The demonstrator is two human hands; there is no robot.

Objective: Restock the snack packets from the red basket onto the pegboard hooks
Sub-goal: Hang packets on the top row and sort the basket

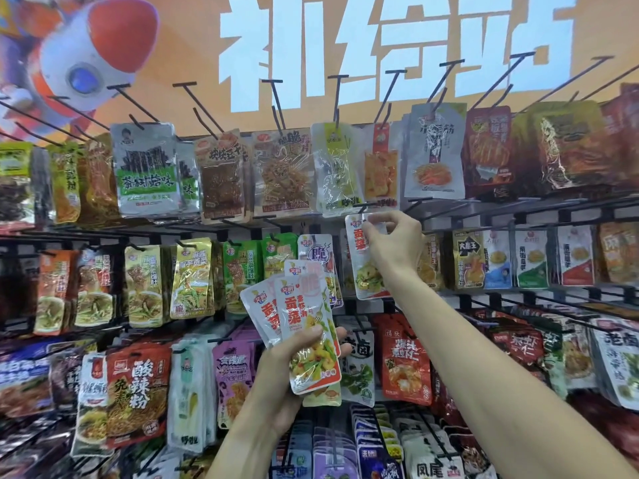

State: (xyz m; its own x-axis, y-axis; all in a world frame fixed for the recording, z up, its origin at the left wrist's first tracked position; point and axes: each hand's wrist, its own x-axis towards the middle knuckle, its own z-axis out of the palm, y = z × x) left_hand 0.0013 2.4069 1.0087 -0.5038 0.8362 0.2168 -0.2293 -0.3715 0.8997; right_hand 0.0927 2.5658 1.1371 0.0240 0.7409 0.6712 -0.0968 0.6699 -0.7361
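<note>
My left hand (294, 361) grips a fanned stack of white-and-red snack packets (304, 326) with green and yellow food pictured, held upright in front of the pegboard's middle rows. My right hand (394, 243) is raised higher and to the right, pinching the top of one matching packet (363, 271) at the tip of a black hook (363, 204) in the second row. That packet hangs down below my fingers. The red basket is out of view.
The pegboard wall (387, 305) is crowded with rows of hanging snack packets on black hooks. Long bare hooks (335, 98) jut out along the top row. An orange poster with white characters and a rocket (90, 46) fills the wall above.
</note>
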